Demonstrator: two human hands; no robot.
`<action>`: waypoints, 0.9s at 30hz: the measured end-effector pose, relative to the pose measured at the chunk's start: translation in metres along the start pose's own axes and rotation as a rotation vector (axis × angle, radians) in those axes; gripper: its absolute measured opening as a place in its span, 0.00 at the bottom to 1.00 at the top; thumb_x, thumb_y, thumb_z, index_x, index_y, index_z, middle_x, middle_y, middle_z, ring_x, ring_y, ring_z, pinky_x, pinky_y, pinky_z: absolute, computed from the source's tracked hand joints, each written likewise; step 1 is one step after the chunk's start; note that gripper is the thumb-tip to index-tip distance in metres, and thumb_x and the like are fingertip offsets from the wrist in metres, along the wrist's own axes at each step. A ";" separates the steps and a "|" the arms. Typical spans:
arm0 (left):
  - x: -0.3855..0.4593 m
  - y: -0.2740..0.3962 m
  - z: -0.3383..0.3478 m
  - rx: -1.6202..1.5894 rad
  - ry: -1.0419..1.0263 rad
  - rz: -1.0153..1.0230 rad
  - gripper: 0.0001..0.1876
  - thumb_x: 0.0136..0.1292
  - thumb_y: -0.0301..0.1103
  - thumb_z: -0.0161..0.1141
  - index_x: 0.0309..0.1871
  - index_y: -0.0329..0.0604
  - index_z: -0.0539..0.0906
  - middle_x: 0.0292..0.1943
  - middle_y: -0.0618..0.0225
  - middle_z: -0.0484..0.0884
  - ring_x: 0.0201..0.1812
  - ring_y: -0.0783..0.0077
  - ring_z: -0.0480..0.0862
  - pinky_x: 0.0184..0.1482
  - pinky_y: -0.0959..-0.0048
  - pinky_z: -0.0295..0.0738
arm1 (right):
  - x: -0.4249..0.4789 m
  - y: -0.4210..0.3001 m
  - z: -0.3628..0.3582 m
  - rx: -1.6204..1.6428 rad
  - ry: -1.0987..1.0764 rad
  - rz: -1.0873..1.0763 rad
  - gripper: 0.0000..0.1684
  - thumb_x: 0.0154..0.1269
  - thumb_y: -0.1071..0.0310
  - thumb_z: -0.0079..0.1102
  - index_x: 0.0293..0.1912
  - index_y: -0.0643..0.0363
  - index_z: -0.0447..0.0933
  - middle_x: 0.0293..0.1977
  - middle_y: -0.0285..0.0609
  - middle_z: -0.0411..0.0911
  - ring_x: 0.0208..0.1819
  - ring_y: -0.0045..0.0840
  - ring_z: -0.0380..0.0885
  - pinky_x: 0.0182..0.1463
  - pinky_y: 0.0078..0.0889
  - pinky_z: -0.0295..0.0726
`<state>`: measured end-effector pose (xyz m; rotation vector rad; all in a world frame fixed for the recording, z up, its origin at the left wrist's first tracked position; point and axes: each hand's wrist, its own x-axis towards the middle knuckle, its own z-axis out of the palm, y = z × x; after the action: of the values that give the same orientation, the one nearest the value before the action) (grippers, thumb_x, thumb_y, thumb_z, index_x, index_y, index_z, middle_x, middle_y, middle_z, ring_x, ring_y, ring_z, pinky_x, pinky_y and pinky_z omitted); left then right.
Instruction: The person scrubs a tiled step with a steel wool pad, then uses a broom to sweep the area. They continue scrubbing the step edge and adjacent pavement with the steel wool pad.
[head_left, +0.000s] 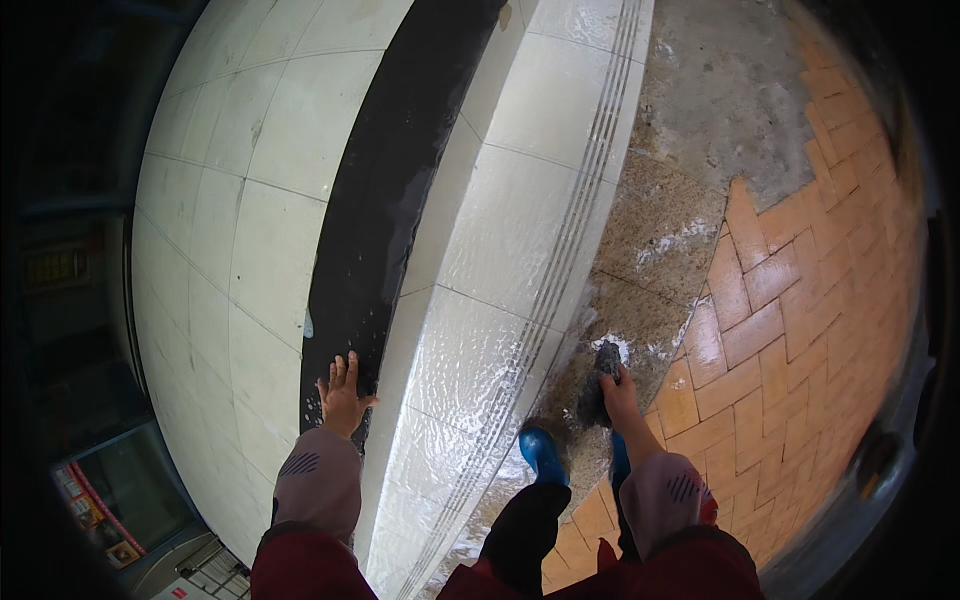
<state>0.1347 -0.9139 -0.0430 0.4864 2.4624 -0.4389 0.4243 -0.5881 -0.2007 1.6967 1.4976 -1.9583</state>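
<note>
My left hand (344, 395) rests palm down, fingers spread, on the black stone band (375, 202) along the edge of the upper step. Nothing is in it. Lower and to the right, my right hand (621, 397) grips a dark grey rag or scrubbing pad (600, 382); its exact kind is hard to tell. That dark bundle is over the speckled stone paving (645, 225), beside white suds (613, 346). Between my hands runs a pale tiled step (495, 232), wet and foamy, with dark grooved lines near its outer edge.
Blue rubber boots (544, 454) stand below, at the foot of the step. Orange herringbone pavers (780, 360) spread to the right, with a grey cement patch (727, 97) farther up. Pale floor tiles (240, 217) cover the upper level. A metal rack (214, 571) stands at lower left.
</note>
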 end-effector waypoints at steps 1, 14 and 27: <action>0.000 0.002 -0.013 0.054 -0.043 0.005 0.48 0.44 0.45 0.66 0.66 0.50 0.50 0.64 0.56 0.55 0.65 0.57 0.54 0.61 0.46 0.47 | -0.002 -0.004 -0.001 -0.049 0.013 0.008 0.31 0.58 0.62 0.53 0.59 0.65 0.59 0.51 0.53 0.69 0.51 0.36 0.69 0.51 0.32 0.67; 0.190 0.139 -0.181 -0.167 0.075 0.098 0.45 0.47 0.31 0.64 0.66 0.37 0.48 0.62 0.40 0.54 0.65 0.51 0.51 0.62 0.67 0.55 | 0.095 -0.012 0.031 0.093 -0.052 -0.006 0.25 0.56 0.69 0.54 0.54 0.66 0.66 0.40 0.46 0.75 0.40 0.25 0.73 0.44 0.26 0.71; 0.206 0.151 -0.166 -0.438 0.014 0.045 0.41 0.49 0.16 0.55 0.67 0.40 0.46 0.46 0.61 0.75 0.36 0.78 0.73 0.41 0.82 0.71 | 0.249 -0.101 0.016 -0.035 -0.029 -0.206 0.26 0.52 0.62 0.51 0.53 0.54 0.68 0.39 0.58 0.73 0.42 0.46 0.73 0.46 0.39 0.72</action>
<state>-0.0364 -0.6626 -0.0675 0.3584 2.4564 0.1255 0.2597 -0.4336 -0.3474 1.5475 1.7482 -2.0298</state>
